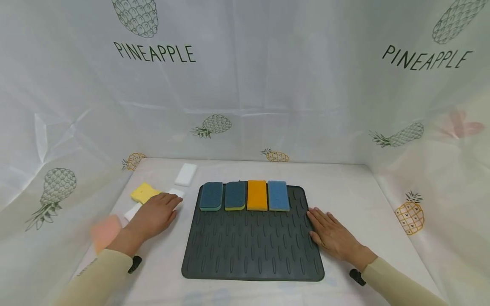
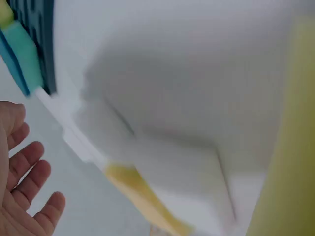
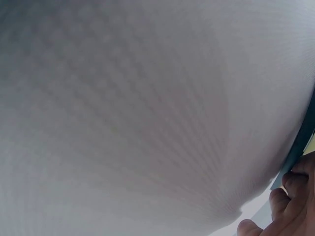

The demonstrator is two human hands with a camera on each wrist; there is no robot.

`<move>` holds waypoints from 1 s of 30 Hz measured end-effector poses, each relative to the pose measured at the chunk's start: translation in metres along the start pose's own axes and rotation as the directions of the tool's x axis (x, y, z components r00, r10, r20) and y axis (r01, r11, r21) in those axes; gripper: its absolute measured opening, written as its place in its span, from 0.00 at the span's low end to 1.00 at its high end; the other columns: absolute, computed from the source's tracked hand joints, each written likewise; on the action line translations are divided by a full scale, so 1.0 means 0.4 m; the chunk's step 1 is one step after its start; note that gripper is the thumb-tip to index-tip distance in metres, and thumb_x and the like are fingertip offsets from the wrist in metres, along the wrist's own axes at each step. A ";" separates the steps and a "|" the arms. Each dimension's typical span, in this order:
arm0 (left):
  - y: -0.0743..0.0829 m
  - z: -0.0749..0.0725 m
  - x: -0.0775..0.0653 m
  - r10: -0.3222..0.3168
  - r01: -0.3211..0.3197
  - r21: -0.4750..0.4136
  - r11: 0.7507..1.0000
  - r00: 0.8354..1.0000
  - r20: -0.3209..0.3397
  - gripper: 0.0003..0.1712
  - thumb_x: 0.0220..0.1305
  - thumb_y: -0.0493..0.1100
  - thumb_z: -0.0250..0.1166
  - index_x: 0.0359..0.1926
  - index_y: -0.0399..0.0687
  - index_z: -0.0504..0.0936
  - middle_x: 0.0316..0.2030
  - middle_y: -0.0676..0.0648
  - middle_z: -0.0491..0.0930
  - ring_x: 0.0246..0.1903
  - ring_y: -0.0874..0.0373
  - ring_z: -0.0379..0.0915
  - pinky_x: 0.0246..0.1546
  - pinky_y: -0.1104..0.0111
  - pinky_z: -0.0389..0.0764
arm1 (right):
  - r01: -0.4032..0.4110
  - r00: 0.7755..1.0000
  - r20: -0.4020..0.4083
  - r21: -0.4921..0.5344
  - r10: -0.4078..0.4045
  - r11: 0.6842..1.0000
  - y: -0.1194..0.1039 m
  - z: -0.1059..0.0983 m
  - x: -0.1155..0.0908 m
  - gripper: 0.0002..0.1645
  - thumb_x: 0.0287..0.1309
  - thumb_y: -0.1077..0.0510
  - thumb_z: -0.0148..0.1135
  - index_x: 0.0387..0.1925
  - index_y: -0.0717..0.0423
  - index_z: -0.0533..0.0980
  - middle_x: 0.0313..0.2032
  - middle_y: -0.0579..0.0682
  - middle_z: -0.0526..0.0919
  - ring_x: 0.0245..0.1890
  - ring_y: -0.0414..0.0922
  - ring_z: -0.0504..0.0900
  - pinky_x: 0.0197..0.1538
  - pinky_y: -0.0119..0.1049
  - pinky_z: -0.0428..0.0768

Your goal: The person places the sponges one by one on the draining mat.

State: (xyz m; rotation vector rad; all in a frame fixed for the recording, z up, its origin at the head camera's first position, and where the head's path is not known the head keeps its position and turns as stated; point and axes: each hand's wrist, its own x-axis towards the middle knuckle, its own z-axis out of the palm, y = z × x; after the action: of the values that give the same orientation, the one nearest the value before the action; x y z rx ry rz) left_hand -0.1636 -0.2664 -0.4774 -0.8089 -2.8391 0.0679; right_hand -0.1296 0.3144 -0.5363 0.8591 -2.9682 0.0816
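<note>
My left hand [image 1: 155, 214] is over the sponges at the left, its fingers loosely bent and holding nothing in the left wrist view. It partly hides a white sponge [image 1: 177, 192] and another white sponge [image 1: 132, 211]; a yellow sponge [image 1: 145, 192] lies beside it. My right hand [image 1: 334, 233] rests at the right edge of a dark grey ridged mat [image 1: 252, 246], fingers extended and fingertips right at the rim. Along the mat's back edge, side by side, lie two dark blue sponges [image 1: 211, 196], an orange sponge [image 1: 257, 195] and a lighter blue sponge [image 1: 278, 196].
A white sponge [image 1: 185, 174] lies behind the mat's left corner. Near my left forearm is a pink sponge [image 1: 106, 233]. The white tabletop [image 1: 337, 182] is enclosed at the back and sides by a pineapple-printed sheet [image 1: 245, 85].
</note>
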 end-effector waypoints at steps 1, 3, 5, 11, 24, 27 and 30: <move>-0.017 -0.008 0.001 -0.001 0.001 0.012 1.000 1.000 0.005 0.23 0.70 0.43 0.70 0.62 0.37 0.81 0.58 0.39 0.83 0.60 0.40 0.78 0.65 0.48 0.79 | -0.002 1.000 0.002 0.002 0.002 1.000 0.000 -0.001 0.001 0.38 0.80 0.47 0.53 0.78 0.67 0.62 0.79 0.61 0.64 0.79 0.60 0.62 0.77 0.62 0.64; -0.039 -0.021 0.004 -0.008 0.008 0.029 1.000 1.000 0.013 0.23 0.68 0.42 0.72 0.60 0.37 0.82 0.56 0.38 0.83 0.59 0.40 0.78 0.63 0.47 0.80 | -0.006 1.000 0.004 0.007 0.006 1.000 0.000 -0.002 0.002 0.38 0.80 0.47 0.53 0.78 0.67 0.62 0.79 0.62 0.64 0.79 0.60 0.62 0.77 0.62 0.64; -0.047 -0.022 0.005 -0.017 0.016 0.035 0.999 1.000 0.015 0.23 0.67 0.42 0.73 0.59 0.36 0.82 0.56 0.38 0.83 0.58 0.39 0.78 0.62 0.46 0.80 | -0.011 1.000 0.006 0.016 0.011 1.000 -0.001 -0.003 0.002 0.38 0.80 0.47 0.53 0.78 0.67 0.62 0.79 0.62 0.64 0.79 0.61 0.62 0.77 0.62 0.64; 0.006 -0.016 -0.011 -0.045 0.045 0.022 0.999 0.999 0.004 0.23 0.65 0.43 0.75 0.57 0.38 0.83 0.53 0.39 0.84 0.56 0.39 0.80 0.57 0.46 0.83 | -0.008 1.000 0.000 0.028 0.008 1.000 -0.004 0.000 0.005 0.38 0.80 0.47 0.54 0.78 0.67 0.62 0.78 0.63 0.65 0.79 0.62 0.63 0.76 0.63 0.64; -0.035 -0.115 -0.006 -0.015 0.015 0.087 0.996 1.000 0.007 0.22 0.65 0.45 0.76 0.54 0.38 0.84 0.50 0.39 0.84 0.52 0.40 0.80 0.51 0.47 0.85 | -0.026 1.000 0.005 0.020 0.026 0.999 0.001 -0.001 -0.008 0.38 0.81 0.47 0.52 0.79 0.66 0.61 0.79 0.62 0.64 0.79 0.61 0.62 0.77 0.63 0.64; -0.083 -0.098 0.005 -0.017 0.009 0.115 0.993 0.998 0.066 0.24 0.64 0.47 0.77 0.54 0.38 0.82 0.50 0.39 0.82 0.51 0.40 0.78 0.51 0.46 0.84 | -0.018 1.000 -0.004 0.018 0.019 1.000 -0.001 -0.004 -0.008 0.38 0.80 0.47 0.53 0.78 0.67 0.62 0.78 0.62 0.64 0.79 0.61 0.63 0.76 0.63 0.65; -0.109 -0.071 0.009 0.003 -0.017 0.127 0.992 0.994 0.113 0.26 0.62 0.50 0.78 0.53 0.39 0.80 0.48 0.39 0.81 0.50 0.41 0.77 0.53 0.46 0.84 | -0.007 1.000 -0.011 0.019 0.007 1.000 -0.004 -0.004 -0.004 0.38 0.79 0.48 0.54 0.78 0.67 0.62 0.78 0.62 0.65 0.79 0.61 0.64 0.76 0.62 0.66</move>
State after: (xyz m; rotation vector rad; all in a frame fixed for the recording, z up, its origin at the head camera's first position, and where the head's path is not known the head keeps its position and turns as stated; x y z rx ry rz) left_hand -0.1838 -0.3018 -0.4446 -0.8162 -2.8988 0.3025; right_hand -0.1275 0.3141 -0.5347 0.8481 -2.9646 0.1148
